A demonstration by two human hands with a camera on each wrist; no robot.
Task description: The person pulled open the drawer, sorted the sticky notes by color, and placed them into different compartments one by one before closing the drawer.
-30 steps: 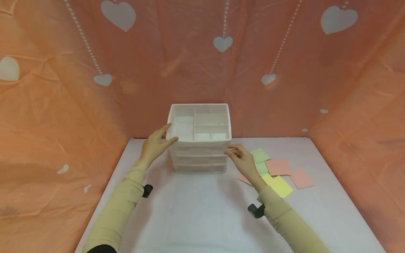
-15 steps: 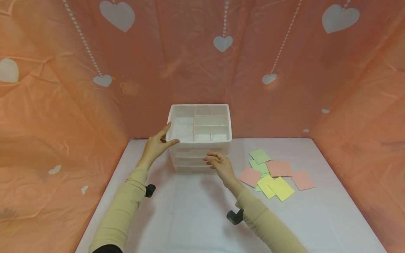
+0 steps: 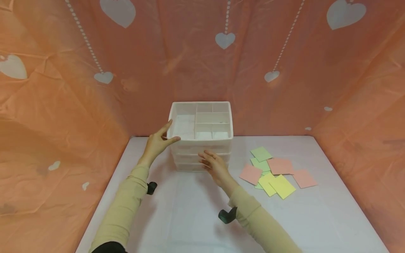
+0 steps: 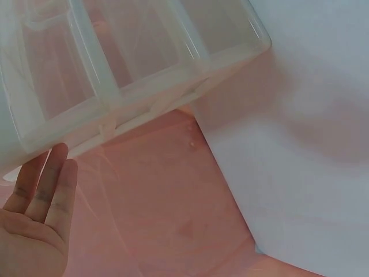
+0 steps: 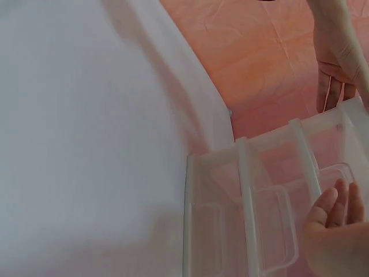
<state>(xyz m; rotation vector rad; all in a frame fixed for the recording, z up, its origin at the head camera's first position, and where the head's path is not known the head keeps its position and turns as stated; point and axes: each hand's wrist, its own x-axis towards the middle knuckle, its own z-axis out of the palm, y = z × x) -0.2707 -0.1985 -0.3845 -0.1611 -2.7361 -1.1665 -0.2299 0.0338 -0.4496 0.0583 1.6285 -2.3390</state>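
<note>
While the left hand [image 3: 155, 144] rests unclenched against the drawer unit [image 3: 200, 142], presumably steadying it, the right hand [image 3: 218, 169], grip relaxed, seemingly empty, faces its drawers [image 3: 186, 159].

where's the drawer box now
In the head view, the drawer box stands at the back of the table, left of the paper notes, with the left hand at its left side and the right hand in front.
</note>
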